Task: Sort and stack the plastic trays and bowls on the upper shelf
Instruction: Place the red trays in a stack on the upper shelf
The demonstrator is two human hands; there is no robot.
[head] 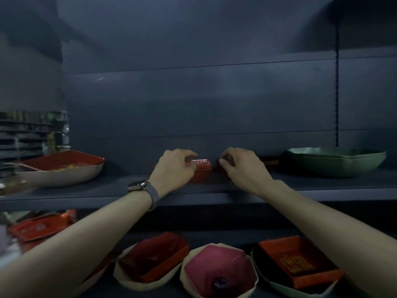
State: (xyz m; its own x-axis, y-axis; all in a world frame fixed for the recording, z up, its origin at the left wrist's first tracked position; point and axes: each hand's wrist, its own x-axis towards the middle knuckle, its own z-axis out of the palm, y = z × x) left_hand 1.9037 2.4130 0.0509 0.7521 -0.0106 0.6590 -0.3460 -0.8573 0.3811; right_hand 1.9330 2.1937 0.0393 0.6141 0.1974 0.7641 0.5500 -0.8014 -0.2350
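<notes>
A small stack of red trays point(203, 168) stands in the middle of the dark upper shelf point(107, 193). My left hand point(175, 168), with a watch on its wrist, grips the stack's left end. My right hand point(241, 167) is closed on a darker tray just to the right; that tray is mostly hidden by the hand and in shadow. A beige bowl point(64, 176) holding a red tray point(64, 161) sits on the shelf's left. Stacked green bowls point(335, 162) sit on the right.
On the lower shelf stand a beige bowl point(129, 278) with a red tray inside, a beige bowl with a magenta inside point(219, 269), and a green bowl holding a red tray point(300, 261). More red trays point(40, 227) lie at the lower left.
</notes>
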